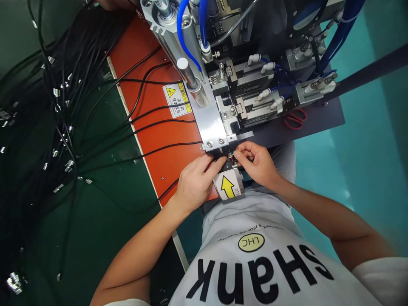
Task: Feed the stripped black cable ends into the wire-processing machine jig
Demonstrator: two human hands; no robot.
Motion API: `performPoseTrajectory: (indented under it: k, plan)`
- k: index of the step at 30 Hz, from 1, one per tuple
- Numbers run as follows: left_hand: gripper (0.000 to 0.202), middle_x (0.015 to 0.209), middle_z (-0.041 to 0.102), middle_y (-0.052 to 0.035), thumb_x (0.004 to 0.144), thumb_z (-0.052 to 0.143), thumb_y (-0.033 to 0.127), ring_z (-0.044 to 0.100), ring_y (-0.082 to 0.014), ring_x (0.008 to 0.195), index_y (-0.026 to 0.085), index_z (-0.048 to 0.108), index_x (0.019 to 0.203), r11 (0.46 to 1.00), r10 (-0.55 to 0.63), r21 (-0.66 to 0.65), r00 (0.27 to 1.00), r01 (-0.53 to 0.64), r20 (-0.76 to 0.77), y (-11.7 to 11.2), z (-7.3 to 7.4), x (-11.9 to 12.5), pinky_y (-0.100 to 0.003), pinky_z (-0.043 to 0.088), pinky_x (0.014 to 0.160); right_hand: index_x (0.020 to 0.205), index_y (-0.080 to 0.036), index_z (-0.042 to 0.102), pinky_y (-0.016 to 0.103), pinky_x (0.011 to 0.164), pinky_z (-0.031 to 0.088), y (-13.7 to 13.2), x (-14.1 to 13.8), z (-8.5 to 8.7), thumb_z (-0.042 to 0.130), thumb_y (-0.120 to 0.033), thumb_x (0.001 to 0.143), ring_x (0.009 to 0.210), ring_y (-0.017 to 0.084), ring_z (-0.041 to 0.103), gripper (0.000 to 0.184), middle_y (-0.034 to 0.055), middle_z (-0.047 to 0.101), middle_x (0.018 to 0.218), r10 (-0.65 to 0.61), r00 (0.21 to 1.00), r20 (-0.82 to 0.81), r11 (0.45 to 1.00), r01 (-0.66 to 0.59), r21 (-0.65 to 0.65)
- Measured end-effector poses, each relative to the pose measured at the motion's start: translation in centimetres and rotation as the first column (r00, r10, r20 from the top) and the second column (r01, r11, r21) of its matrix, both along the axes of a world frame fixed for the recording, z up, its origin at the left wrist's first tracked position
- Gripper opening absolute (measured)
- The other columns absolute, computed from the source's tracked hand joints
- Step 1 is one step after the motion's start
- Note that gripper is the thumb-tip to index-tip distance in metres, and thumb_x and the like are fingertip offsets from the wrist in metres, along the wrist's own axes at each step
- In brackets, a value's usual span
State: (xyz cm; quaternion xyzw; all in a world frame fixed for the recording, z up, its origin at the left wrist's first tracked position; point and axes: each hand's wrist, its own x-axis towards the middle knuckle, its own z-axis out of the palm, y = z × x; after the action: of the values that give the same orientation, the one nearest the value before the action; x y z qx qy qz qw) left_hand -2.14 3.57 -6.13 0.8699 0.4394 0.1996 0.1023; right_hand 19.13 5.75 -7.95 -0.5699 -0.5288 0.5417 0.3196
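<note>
My left hand (195, 178) and my right hand (257, 163) meet at the front of a pneumatic machine (223, 97), just under its silver bracket. The left fingers are pressed together on a thin black cable (167, 190) and push its end toward a small black fixture (227, 160). The right hand pinches the cable's tip, where small red and coloured wires show. A white tag with a yellow arrow (228, 185) sits right below both hands.
Several black cables with metal-clipped ends lie across the orange plate (143, 55) and the green table (95, 212) on the left. A yellow warning label (177, 99) is on the plate. Red-handled scissors (295, 119) lie on the machine's dark base at right.
</note>
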Motion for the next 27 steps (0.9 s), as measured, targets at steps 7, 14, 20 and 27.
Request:
performPoseTrajectory:
  k: [7, 14, 20, 27]
  plan:
    - [0.036, 0.100, 0.062, -0.0116, 0.097, 0.041, 0.013, 0.061, -0.0202, 0.094, 0.017, 0.063, 0.126, 1.000, 0.013, -0.025, 1.000, -0.013, 0.009, 0.03, -0.05, 0.04, -0.028, 0.050, 0.071, 0.085, -0.019, 0.061, 0.029, 0.066, 0.045, 0.06, 0.07, 0.28, 0.061, -0.025, 0.090, 0.066, 0.014, 0.065, 0.007, -0.0011, 0.067, 0.074, 0.021, 0.999, 0.043, 1.000, -0.022, 0.023]
    - [0.033, 0.094, 0.060, -0.0108, 0.096, 0.044, 0.012, 0.060, -0.0181, 0.086, 0.014, 0.065, 0.121, 1.000, 0.003, -0.004, 0.999, -0.003, 0.052, 0.31, 0.00, 0.13, -0.025, 0.049, 0.066, 0.084, -0.019, 0.062, 0.030, 0.064, 0.047, 0.21, 0.07, 0.26, 0.062, -0.026, 0.089, 0.064, 0.015, 0.064, 0.008, -0.0008, 0.065, 0.071, 0.019, 1.000, 0.008, 1.000, -0.019, -0.014]
    - [0.032, 0.094, 0.061, -0.0109, 0.095, 0.045, 0.012, 0.060, -0.0180, 0.086, 0.014, 0.066, 0.119, 1.000, -0.001, -0.007, 0.998, 0.002, 0.066, 0.37, 0.01, 0.12, -0.025, 0.049, 0.066, 0.083, -0.019, 0.062, 0.030, 0.063, 0.048, 0.35, 0.04, 0.33, 0.063, -0.026, 0.088, 0.063, 0.015, 0.063, 0.009, -0.0005, 0.064, 0.070, 0.017, 1.000, -0.005, 0.999, -0.017, -0.035]
    - [0.032, 0.099, 0.065, -0.0112, 0.094, 0.046, 0.011, 0.062, -0.0188, 0.091, 0.015, 0.065, 0.120, 1.000, -0.003, -0.006, 0.994, 0.004, 0.106, 0.42, -0.27, 0.10, -0.026, 0.051, 0.071, 0.083, -0.019, 0.062, 0.030, 0.063, 0.048, 0.45, 0.15, 0.33, 0.062, -0.026, 0.088, 0.063, 0.015, 0.063, 0.009, -0.0005, 0.065, 0.069, 0.020, 1.000, -0.002, 0.999, -0.020, -0.038]
